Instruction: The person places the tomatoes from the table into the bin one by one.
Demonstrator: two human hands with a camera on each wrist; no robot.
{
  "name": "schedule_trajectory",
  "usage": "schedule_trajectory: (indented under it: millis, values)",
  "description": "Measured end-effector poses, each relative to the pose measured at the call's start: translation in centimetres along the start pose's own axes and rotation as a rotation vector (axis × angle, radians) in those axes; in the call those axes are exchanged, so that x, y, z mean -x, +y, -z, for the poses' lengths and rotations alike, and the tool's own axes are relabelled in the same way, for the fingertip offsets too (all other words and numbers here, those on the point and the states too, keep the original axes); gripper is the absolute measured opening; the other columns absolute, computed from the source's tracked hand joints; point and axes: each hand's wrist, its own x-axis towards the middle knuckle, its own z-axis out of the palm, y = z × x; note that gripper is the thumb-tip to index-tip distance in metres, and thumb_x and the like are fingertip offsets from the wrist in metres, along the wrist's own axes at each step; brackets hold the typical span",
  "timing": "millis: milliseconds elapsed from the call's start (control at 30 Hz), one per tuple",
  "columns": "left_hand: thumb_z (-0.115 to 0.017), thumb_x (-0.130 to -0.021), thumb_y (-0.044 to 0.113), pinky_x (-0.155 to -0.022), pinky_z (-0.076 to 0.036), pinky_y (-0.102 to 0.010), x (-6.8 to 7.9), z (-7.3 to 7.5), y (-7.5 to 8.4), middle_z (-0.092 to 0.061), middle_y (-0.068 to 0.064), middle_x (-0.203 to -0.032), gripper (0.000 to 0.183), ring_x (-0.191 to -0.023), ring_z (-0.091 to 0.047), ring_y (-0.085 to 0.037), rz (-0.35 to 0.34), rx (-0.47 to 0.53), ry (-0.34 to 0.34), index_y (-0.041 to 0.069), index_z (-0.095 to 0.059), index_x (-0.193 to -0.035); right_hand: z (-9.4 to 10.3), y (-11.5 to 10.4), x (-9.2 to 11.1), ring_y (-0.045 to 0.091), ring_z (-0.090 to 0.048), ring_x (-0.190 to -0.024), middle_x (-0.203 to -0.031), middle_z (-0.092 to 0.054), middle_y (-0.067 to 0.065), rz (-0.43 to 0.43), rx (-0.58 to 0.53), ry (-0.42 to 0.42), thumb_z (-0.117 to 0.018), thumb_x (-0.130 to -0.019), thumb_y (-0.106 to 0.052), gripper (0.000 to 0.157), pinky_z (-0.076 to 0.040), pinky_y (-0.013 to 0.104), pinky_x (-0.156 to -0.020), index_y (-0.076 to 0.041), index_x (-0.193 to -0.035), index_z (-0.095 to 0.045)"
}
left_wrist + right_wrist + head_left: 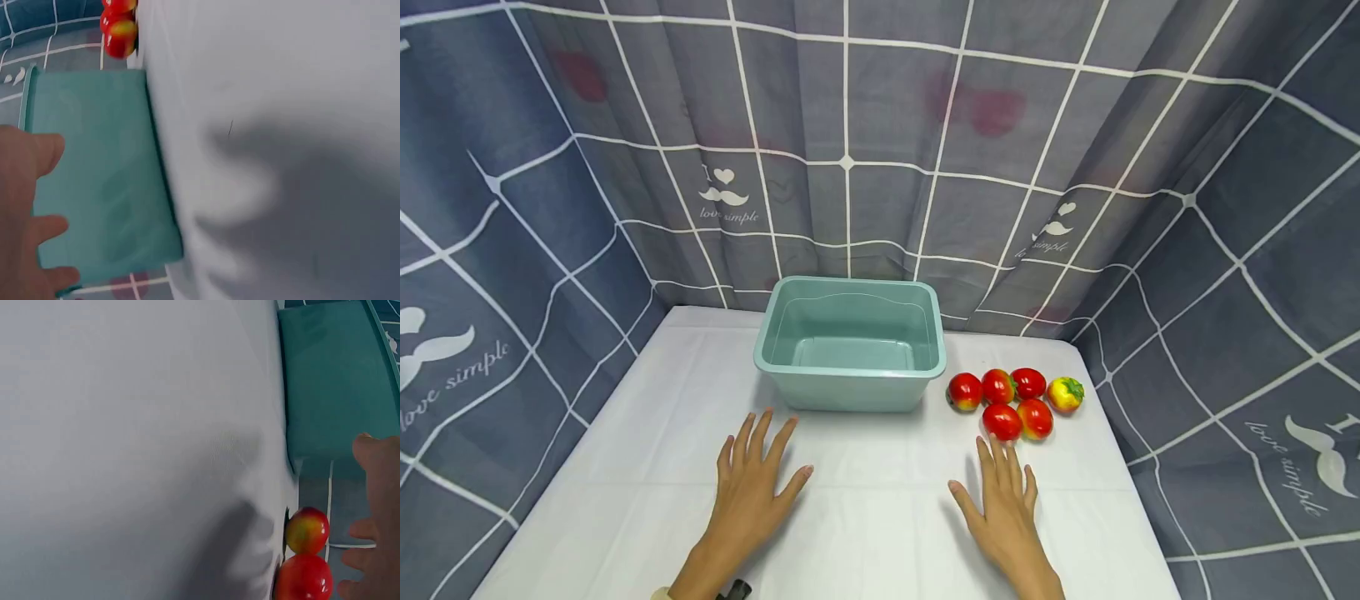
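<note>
A pale green plastic tub (pixel 850 387) stands at the back middle of the table, with nothing visible inside. Several glossy red fruits (pixel 1002 422), some with yellow patches, cluster to the right of it; their exact kind is unclear. At the cluster's right end lies a yellow and red fruit with a green top (pixel 1065 395), pepper-like. My left hand (pixel 751 492) is spread in front of the tub, holding nothing. My right hand (pixel 1003 508), also holding nothing, has its fingers extended just in front of the nearest red fruit; whether they touch cannot be told.
A white cloth (pixel 880 517) covers the table. Dark grey checked curtains (pixel 895 200) close off the back and both sides. Behind the left wrist a small black object (pixel 739 589) shows at the bottom edge.
</note>
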Motion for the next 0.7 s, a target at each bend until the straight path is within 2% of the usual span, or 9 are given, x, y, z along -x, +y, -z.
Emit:
schedule_trajectory:
  millis: [67,167,267,367,467,567,700]
  values:
    - [-0.074,-0.100,0.049,-0.123,-0.015,-0.076,-0.5,0.4,-0.4,-0.024,-0.022,-0.176,0.081,-0.164,-0.013,-0.048,0.016,0.030,0.042,0.020,-0.039,-0.167,0.2,0.4,-0.5,0.047,-0.016,-0.163,-0.176,-0.029,0.019,0.000,-0.019,0.034,-0.065,-0.104,-0.057,0.086,-0.012,0.073,-0.124,-0.014,-0.170,-0.031]
    - [-0.077,-0.099,0.040,-0.118,-0.022,-0.072,-1.7,1.0,-1.1,-0.028,-0.024,-0.171,0.080,-0.160,-0.018,-0.049,0.066,0.093,0.125,0.013,-0.039,-0.163,0.6,1.0,-1.7,0.048,-0.020,-0.160,-0.174,-0.030,0.019,-0.017,-0.083,0.107,-0.071,-0.103,-0.048,0.083,-0.019,0.069,-0.119,-0.011,-0.168,-0.035]
    - [-0.078,-0.099,0.031,-0.114,-0.029,-0.066,-3.2,1.7,-1.9,-0.032,-0.023,-0.165,0.076,-0.153,-0.027,-0.047,0.130,0.207,0.206,0.010,-0.038,-0.160,0.9,1.9,-3.4,0.047,-0.026,-0.155,-0.171,-0.034,0.021,-0.057,-0.169,0.203,-0.079,-0.098,-0.036,0.080,-0.024,0.066,-0.114,-0.008,-0.163,-0.041]
    - [-0.074,-0.102,0.026,-0.112,-0.035,-0.061,-4.8,2.2,-2.5,-0.037,-0.023,-0.161,0.071,-0.148,-0.034,-0.042,0.179,0.368,0.265,0.011,-0.038,-0.161,0.9,2.9,-5.2,0.047,-0.029,-0.149,-0.165,-0.038,0.024,-0.098,-0.240,0.295,-0.084,-0.094,-0.025,0.077,-0.025,0.066,-0.114,-0.004,-0.158,-0.047]
    - [-0.069,-0.107,0.026,-0.116,-0.039,-0.062,-6.3,2.3,-2.8,-0.038,-0.023,-0.160,0.064,-0.151,-0.036,-0.039,0.212,0.533,0.287,0.015,-0.040,-0.162,0.8,3.8,-6.7,0.048,-0.031,-0.146,-0.161,-0.040,0.026,-0.128,-0.268,0.348,-0.086,-0.092,-0.021,0.074,-0.025,0.068,-0.115,-0.002,-0.154,-0.050]
    - [-0.063,-0.111,0.029,-0.119,-0.041,-0.066,-7.6,2.2,-2.9,-0.037,-0.020,-0.162,0.057,-0.156,-0.034,-0.037,0.231,0.664,0.277,0.019,-0.041,-0.163,0.5,4.5,-7.6,0.048,-0.033,-0.142,-0.157,-0.043,0.025,-0.141,-0.258,0.372,-0.087,-0.090,-0.021,0.072,-0.027,0.068,-0.112,-0.001,-0.150,-0.054]
    - [-0.056,-0.114,0.030,-0.121,-0.042,-0.067,-9.1,1.9,-2.7,-0.036,-0.013,-0.167,0.053,-0.160,-0.033,-0.037,0.215,0.806,0.244,0.021,-0.041,-0.164,-0.1,4.8,-8.1,0.046,-0.037,-0.132,-0.151,-0.050,0.024,-0.129,-0.215,0.386,-0.090,-0.086,-0.024,0.068,-0.028,0.062,-0.104,-0.003,-0.144,-0.060]
